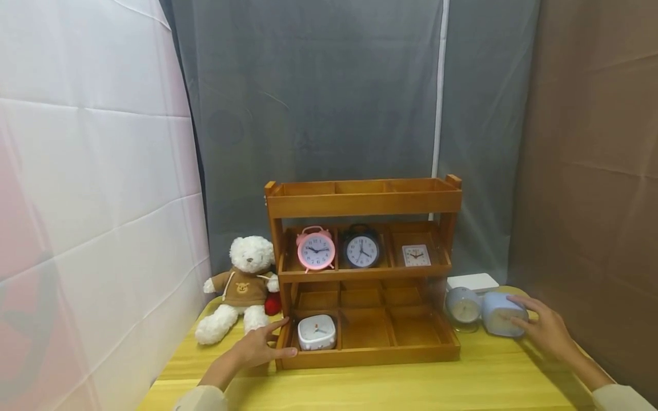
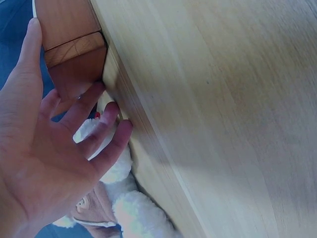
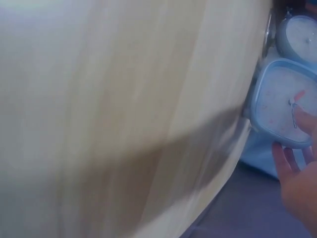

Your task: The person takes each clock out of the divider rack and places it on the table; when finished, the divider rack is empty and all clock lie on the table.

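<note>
My left hand (image 1: 255,346) touches the lower left corner of a brown wooden tiered rack (image 1: 365,358), its thumb by the front rim and its fingers spread along the side. In the left wrist view those fingers look fairly straight against the wooden corner (image 2: 77,69). At the right, my right hand (image 1: 550,331) holds a light blue rounded-square alarm clock (image 1: 504,314). The thumb lies over the clock's face (image 3: 277,101), and the other fingers reach behind its edge. Close beside it stands a round grey-blue clock (image 1: 464,308).
A pink twin-bell clock (image 1: 316,250), a black clock (image 1: 362,251) and a small white square clock (image 1: 416,256) sit on the middle tier. A white clock (image 1: 316,332) lies in the lower left compartment. Left is a teddy bear (image 1: 241,288); a white box (image 1: 473,282) lies behind the right-hand clocks.
</note>
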`<state>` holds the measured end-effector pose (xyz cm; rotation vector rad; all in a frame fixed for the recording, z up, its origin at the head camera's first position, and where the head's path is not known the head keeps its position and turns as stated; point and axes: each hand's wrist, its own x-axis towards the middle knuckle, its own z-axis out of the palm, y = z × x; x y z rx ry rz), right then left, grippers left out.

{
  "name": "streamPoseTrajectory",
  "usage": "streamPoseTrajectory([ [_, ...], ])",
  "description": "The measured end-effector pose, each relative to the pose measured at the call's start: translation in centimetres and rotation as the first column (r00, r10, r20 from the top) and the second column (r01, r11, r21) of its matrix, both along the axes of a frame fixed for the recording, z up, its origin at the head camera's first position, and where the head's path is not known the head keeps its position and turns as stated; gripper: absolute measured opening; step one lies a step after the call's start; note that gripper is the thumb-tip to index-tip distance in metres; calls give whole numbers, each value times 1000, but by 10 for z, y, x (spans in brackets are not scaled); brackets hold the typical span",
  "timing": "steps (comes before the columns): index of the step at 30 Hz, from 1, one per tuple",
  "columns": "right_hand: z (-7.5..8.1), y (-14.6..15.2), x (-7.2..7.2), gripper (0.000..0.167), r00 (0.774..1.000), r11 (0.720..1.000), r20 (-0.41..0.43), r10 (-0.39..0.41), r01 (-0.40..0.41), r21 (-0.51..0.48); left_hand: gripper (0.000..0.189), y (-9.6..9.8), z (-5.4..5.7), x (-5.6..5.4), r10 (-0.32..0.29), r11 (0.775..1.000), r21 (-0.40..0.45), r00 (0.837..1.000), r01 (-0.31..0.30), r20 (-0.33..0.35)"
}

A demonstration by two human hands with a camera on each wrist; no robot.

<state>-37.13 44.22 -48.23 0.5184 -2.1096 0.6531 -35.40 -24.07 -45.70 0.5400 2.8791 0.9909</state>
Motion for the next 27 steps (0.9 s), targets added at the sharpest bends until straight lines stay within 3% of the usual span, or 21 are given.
streamPoseTrajectory([
  [5, 2, 0, -10, 57, 993, 996, 79, -83, 84, -9, 92, 0, 1, -1, 9, 1000, 5, 1000, -9, 4],
  [9, 3, 0, -14, 57, 991, 995, 92, -99, 97, 20, 92, 1, 2, 1, 22, 1000, 9, 1000, -22, 19],
  [16, 14, -8, -9, 60, 998, 1000, 51, -25, 25, -2, 92, 3, 2, 1, 15, 1000, 2, 1000, -15, 11],
  [23, 39, -37, 5, 60, 997, 997, 0, 83, -83, 10, 95, 2, 3, 1, 26, 1000, -13, 1000, -26, 16],
  [27, 44, -54, 9, 64, 991, 991, -21, 130, -129, 31, 95, 2, 3, 1, 26, 1000, -17, 999, -26, 24],
])
